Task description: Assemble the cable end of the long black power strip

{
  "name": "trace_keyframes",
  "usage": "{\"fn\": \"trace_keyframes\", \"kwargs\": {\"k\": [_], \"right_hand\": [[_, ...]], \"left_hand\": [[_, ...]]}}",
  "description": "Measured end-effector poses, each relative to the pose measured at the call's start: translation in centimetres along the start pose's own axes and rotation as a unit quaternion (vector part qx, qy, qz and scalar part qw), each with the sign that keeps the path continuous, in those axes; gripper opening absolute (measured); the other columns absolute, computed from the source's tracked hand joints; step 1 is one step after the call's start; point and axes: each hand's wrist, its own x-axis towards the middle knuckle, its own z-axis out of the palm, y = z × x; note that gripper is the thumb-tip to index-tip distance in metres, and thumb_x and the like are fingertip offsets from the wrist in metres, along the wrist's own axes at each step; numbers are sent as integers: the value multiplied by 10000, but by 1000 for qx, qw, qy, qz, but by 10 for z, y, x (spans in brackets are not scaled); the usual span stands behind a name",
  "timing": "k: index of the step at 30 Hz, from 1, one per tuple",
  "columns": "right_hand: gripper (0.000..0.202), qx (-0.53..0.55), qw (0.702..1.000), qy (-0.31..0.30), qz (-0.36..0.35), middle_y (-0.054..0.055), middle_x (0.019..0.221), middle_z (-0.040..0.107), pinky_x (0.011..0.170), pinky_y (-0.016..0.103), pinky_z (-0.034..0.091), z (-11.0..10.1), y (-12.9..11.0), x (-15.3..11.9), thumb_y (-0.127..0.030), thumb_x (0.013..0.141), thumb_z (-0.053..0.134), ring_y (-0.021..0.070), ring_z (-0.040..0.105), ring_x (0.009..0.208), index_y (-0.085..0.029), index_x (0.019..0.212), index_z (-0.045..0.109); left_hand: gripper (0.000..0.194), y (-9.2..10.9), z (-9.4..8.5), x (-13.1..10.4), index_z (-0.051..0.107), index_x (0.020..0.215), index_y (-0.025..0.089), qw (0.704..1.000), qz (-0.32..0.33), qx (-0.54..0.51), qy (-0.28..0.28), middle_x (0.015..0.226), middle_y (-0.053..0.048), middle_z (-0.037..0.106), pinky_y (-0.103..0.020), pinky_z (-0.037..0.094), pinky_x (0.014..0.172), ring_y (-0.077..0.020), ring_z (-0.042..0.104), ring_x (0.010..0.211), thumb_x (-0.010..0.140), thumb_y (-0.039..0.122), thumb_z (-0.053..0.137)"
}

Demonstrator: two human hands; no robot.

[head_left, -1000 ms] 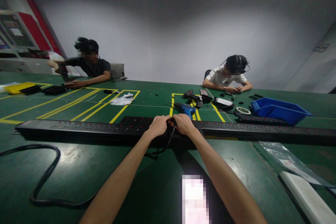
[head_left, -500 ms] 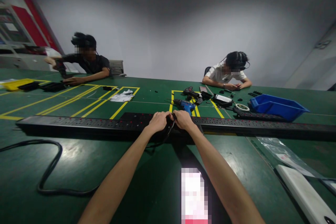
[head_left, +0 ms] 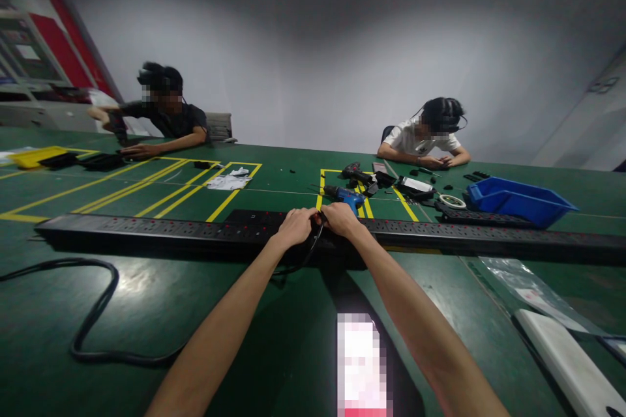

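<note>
Both hands meet above a long black power strip (head_left: 161,228) that lies across the green table (head_left: 205,306). My left hand (head_left: 296,227) is closed around a black cable (head_left: 309,253) near its upper end. My right hand (head_left: 338,217) pinches at the same spot from the other side, its fingertips touching those of the left. What exactly lies between the fingertips is hidden. The cable hangs from the hands and curves down to the left in front of the strip. A second black strip (head_left: 415,228) continues to the right.
Behind the hands lie a blue power drill (head_left: 345,197), a dark drill (head_left: 356,172) and a roll of tape (head_left: 452,201). A blue bin (head_left: 523,201) stands right. A lit phone (head_left: 364,365) lies between my forearms; a white bar (head_left: 562,358) is at right. Two people sit across.
The view has shifted very slightly. My hands stay together at the same place on the cable, with barely any movement.
</note>
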Motion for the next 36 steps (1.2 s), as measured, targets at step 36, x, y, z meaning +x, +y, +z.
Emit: {"fn": "trace_keyframes", "kwargs": {"k": [36], "right_hand": [[537,186,971,-143,42,61,1037,679,606,211,376,-38,43,-58,-80,635,632,177,609,833,-192,1157,567]], "left_hand": [[524,2,0,-2,595,1310,335,1000,7,7,-12,1215,-53,641,-383,355,1056,-219,558,1141,898,98,375]]}}
